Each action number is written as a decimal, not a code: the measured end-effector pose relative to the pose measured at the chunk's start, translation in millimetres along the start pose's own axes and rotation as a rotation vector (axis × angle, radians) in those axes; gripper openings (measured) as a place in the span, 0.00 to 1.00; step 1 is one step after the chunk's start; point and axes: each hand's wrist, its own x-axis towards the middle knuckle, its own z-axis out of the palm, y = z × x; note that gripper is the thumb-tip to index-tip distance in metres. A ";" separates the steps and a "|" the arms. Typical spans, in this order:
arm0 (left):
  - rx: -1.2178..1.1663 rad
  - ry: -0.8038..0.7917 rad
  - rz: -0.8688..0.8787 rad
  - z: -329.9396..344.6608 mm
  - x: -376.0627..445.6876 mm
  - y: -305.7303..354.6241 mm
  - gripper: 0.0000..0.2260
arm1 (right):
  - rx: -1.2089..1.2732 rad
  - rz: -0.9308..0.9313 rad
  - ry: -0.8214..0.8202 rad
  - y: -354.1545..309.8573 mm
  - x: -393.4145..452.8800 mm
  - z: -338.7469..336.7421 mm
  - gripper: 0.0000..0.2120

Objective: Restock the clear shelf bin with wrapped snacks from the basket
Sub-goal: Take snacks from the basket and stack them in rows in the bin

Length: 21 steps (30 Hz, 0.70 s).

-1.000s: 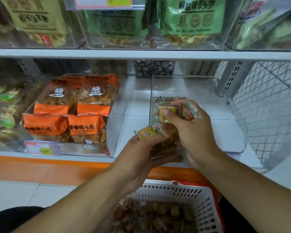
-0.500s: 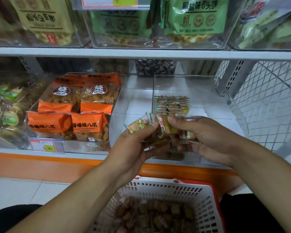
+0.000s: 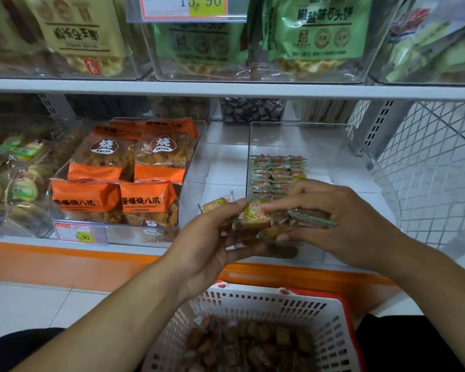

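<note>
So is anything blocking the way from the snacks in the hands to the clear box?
Nothing visible. Both hands hold wrapped snacks just before the clear bin, whose top looks open; a snack stack fills only its left.

Clear bins (image 3: 301, 135) on white shelf (image 3: 220, 157)

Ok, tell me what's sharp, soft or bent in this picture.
Head view: wide-angle lens bows the upper shelf edge; orange snack bags read sharp; snacks in the basket near the bottom edge are blurred; left hand and right hand slightly soft.
</note>
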 end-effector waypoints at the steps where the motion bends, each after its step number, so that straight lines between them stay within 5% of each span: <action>1: -0.017 0.016 0.029 -0.8 0.7 0.1 0.17 | 0.026 0.043 0.006 -0.3 -0.2 -4.8 0.22; 3: -0.040 0.054 0.099 -2.9 2.2 0.3 0.16 | 0.090 0.117 0.019 -1.2 0.2 -13.5 0.18; 9: 0.131 0.068 0.332 -0.5 3.8 -4.4 0.06 | 0.933 0.363 0.015 -8.5 1.7 1.7 0.15; 17: 0.190 0.029 0.387 -0.1 2.7 -8.7 0.07 | 0.883 0.558 0.111 -15.6 0.9 23.9 0.17; 21: 0.271 -0.001 0.389 1.6 3.6 -13.1 0.16 | 0.987 0.619 0.061 -20.3 0.2 28.9 0.15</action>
